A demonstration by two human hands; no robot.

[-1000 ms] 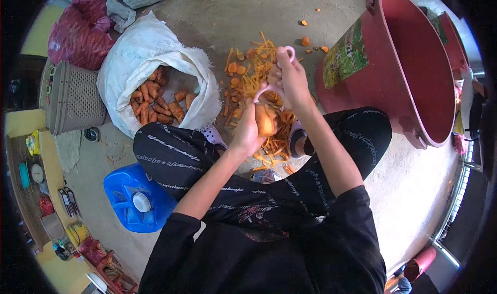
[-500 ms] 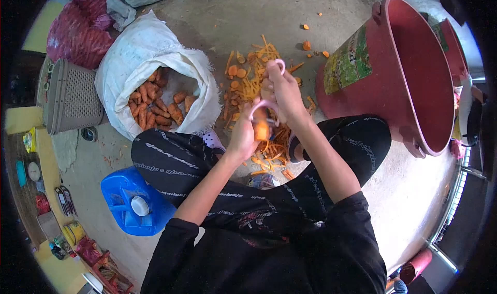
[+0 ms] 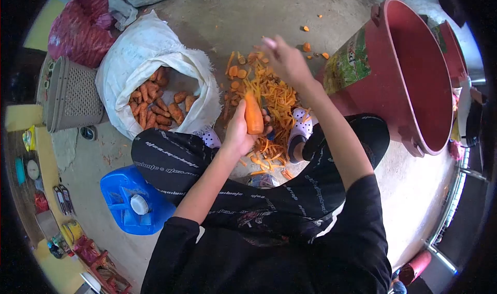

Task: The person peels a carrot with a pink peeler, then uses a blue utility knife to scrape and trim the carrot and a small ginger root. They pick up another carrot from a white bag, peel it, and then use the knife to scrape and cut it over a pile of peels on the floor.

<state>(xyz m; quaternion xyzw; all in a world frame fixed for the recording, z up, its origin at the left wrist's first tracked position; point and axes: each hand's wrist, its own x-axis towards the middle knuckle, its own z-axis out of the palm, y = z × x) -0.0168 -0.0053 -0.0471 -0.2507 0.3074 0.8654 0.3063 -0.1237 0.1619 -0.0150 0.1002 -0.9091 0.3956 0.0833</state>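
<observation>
My left hand (image 3: 239, 130) is closed around an upright peeled carrot (image 3: 253, 113), bright orange and smooth. My right hand (image 3: 288, 62), smeared by motion, is up and to the right of the carrot, apart from it. A bit of a pink peeler (image 3: 270, 42) shows at its fingers; the blade cannot be made out. Under both hands a heap of orange carrot peelings (image 3: 277, 94) lies on the floor between my feet, with cut carrot ends (image 3: 238, 73) along its left side. Unpeeled carrots (image 3: 160, 107) fill the mouth of a white sack (image 3: 135, 50) at left.
A large red tub (image 3: 357, 99) leans close by my right knee. At my left stand a blue jerrycan (image 3: 135, 203) and a grey perforated basket (image 3: 77, 94). Behind the white sack are red mesh sacks (image 3: 77, 32). Stray carrot pieces (image 3: 306, 46) dot the floor ahead.
My right hand has swung up and away from the carrot, taking the peeler with it. In my left hand the carrot now stands upright and shows more of its length.
</observation>
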